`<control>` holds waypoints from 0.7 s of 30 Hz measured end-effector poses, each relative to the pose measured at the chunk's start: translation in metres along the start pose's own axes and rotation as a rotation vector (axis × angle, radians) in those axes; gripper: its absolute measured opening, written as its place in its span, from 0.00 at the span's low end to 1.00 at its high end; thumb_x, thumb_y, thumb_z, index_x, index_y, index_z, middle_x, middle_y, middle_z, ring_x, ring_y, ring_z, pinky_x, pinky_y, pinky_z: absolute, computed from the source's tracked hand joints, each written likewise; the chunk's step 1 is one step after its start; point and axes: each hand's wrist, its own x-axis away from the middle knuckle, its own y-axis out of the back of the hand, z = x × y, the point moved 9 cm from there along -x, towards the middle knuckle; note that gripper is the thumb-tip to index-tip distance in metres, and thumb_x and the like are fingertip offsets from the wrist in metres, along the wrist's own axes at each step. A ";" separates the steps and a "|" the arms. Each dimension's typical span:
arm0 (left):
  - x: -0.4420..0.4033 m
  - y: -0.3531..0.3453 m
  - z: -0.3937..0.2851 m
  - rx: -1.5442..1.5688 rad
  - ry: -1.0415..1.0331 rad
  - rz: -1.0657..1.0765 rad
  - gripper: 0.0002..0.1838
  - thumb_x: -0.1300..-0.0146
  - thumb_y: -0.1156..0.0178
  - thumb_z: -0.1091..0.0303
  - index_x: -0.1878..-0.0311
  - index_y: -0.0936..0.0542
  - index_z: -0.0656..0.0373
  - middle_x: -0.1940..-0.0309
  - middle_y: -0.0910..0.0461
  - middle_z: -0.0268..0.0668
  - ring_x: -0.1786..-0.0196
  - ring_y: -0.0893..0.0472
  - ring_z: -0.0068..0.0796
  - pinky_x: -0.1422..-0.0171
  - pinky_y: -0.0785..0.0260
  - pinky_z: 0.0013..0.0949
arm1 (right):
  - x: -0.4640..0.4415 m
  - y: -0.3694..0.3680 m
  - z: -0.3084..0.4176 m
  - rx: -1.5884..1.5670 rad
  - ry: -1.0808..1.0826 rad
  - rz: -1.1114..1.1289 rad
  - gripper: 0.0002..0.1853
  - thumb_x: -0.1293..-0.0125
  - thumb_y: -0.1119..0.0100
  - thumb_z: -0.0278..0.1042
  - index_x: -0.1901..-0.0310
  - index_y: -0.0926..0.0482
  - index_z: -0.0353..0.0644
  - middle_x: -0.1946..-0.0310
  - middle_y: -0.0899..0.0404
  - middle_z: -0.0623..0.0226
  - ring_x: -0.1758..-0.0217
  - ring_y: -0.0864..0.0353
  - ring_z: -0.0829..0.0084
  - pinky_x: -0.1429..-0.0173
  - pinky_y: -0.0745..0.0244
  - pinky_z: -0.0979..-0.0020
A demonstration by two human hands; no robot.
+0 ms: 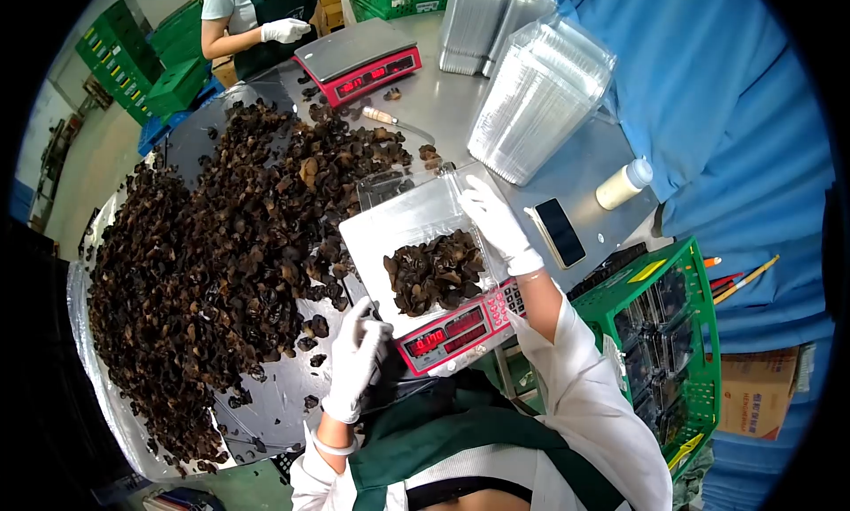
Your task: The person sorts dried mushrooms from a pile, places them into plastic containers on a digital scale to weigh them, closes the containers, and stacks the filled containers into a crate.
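Dark wood ear mushrooms [434, 272] lie in a clear plastic box [403, 220] on a red-and-white digital scale [447, 338]. My right hand [498, 223], in a white glove, is at the box's upper right side, its fingers on the clear plastic edge. To the left of the scale's display is my left hand [356, 356], also gloved. Its fingers are partly bent and apart, near the scale's lower left corner, and I see nothing held in them. A large heap of wood ear mushrooms [221, 272] spreads over the table to the left.
Stacked clear boxes [540, 104] stand behind the scale. A phone [560, 232] and a white-capped bottle [624, 184] lie at the right. A green crate [660, 352] holds filled boxes. A second scale [359, 59], a wooden-handled knife [381, 115] and a gloved co-worker [261, 24] are across the table.
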 end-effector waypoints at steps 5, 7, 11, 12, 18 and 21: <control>-0.009 -0.022 0.035 0.389 0.208 0.121 0.29 0.27 0.48 0.62 0.29 0.42 0.63 0.55 0.19 0.45 0.59 0.18 0.29 0.52 0.26 0.30 | 0.031 0.018 0.054 -0.362 0.228 -0.010 0.18 0.29 0.46 0.31 0.41 0.28 0.35 0.51 0.22 0.60 0.47 0.23 0.69 0.40 0.31 0.71; -0.009 -0.023 0.036 0.418 0.235 0.142 0.29 0.27 0.49 0.55 0.30 0.40 0.62 0.56 0.19 0.45 0.59 0.18 0.31 0.53 0.26 0.31 | 0.062 0.036 0.068 -0.257 0.413 -0.042 0.15 0.31 0.45 0.29 0.45 0.24 0.36 0.54 0.21 0.59 0.50 0.21 0.66 0.43 0.29 0.70; -0.010 -0.021 0.039 0.466 0.277 0.103 0.27 0.28 0.47 0.53 0.35 0.36 0.61 0.60 0.19 0.41 0.61 0.17 0.31 0.54 0.24 0.30 | 0.104 0.031 0.051 0.296 0.197 -0.008 0.12 0.34 0.40 0.36 0.53 0.20 0.39 0.55 0.20 0.59 0.53 0.20 0.66 0.50 0.25 0.69; -0.011 -0.023 0.040 0.465 0.277 0.104 0.27 0.28 0.47 0.53 0.35 0.36 0.61 0.60 0.19 0.41 0.61 0.17 0.31 0.54 0.24 0.30 | 0.108 0.031 0.035 0.190 0.017 0.019 0.13 0.34 0.40 0.37 0.53 0.21 0.38 0.57 0.19 0.60 0.56 0.19 0.68 0.53 0.24 0.70; -0.016 -0.030 0.047 0.435 0.296 0.107 0.12 0.30 0.44 0.69 0.48 0.32 0.60 0.64 0.21 0.37 0.65 0.17 0.28 0.58 0.22 0.29 | 0.128 -0.009 -0.030 -0.473 -0.466 0.409 0.12 0.27 0.53 0.35 0.53 0.25 0.35 0.69 0.20 0.70 0.72 0.21 0.83 0.70 0.29 0.82; -0.020 -0.029 0.042 0.376 0.223 0.103 0.09 0.32 0.44 0.74 0.52 0.32 0.60 0.66 0.22 0.35 0.66 0.17 0.27 0.59 0.22 0.29 | 0.126 -0.013 -0.032 -0.428 -0.390 0.375 0.12 0.27 0.55 0.33 0.55 0.24 0.34 0.72 0.21 0.69 0.73 0.24 0.84 0.72 0.31 0.83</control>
